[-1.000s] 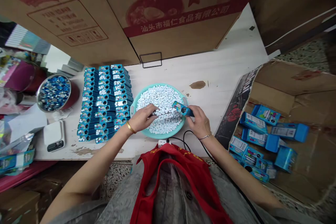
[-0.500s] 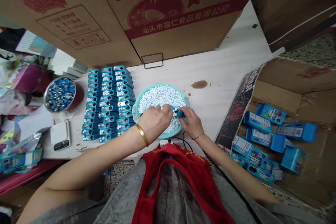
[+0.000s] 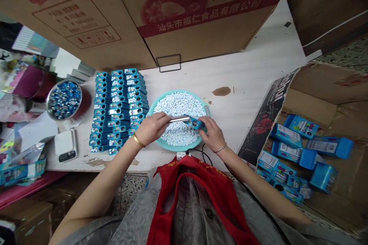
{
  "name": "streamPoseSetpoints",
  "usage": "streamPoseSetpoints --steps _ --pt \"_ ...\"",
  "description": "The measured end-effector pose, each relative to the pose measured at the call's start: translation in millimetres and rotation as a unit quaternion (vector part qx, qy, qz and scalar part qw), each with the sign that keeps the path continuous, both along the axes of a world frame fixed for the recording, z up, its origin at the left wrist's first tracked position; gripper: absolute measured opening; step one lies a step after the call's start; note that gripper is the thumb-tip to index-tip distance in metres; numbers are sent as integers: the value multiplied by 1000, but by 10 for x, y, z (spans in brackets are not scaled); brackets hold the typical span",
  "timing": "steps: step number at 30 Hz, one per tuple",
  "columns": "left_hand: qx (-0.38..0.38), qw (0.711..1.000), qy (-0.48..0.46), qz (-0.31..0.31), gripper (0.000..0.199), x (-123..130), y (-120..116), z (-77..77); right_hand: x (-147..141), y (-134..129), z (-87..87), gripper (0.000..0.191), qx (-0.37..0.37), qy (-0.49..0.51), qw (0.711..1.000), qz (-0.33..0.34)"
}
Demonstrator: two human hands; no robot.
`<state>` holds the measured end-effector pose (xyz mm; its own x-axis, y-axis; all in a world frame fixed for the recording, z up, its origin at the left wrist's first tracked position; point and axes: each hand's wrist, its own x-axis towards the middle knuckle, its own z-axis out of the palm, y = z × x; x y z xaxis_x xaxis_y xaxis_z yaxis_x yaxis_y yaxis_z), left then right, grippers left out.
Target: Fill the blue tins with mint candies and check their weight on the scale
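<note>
My left hand is closed around a shiny metal scoop, slim and tube-like, pointing right. Its far end meets a small blue candy box with a round hole in the top. My right hand grips that box from the right side. Both hands are over a teal basin full of small pale-blue and white candies. To the left stand several rows of similar blue boxes, some with white candies showing at their openings.
A metal bowl of blue and silver wrapped pieces stands at left, near a white scale. A large carton backs the table. At right, an open cardboard box contains several blue boxes. A black cable runs near me.
My left hand has moved left, away from my right hand, so the metal scoop now shows between them. My right hand keeps the blue box. The view has shifted slightly.
</note>
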<state>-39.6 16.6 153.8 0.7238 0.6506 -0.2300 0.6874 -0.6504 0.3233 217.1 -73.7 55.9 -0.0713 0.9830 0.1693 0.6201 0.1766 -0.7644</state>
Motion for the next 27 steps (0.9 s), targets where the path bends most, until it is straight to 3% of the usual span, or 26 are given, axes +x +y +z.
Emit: streamPoseSetpoints --steps 3,5,10,14,17,20,27 --pt "-30 989 89 112 25 -145 55 -286 62 0 28 39 -2 11 1000 -21" --pt "-51 980 126 147 24 -179 70 -563 124 -5 56 37 -5 19 999 -39" --pt "-97 981 76 148 30 176 -32 -1250 252 -22 119 34 -6 29 996 -81" --pt "-132 980 1 148 35 504 -129 -1510 291 -30 151 33 -15 24 994 -104" --pt "-151 977 -48 145 32 502 -147 -1493 307 -39 163 32 -31 24 991 -125" --pt "-160 975 -88 130 25 339 -136 -1304 327 -50 155 33 -35 19 991 -131" --pt "-130 979 -144 64 24 74 -49 -443 266 -16 130 34 -17 -26 996 -86"
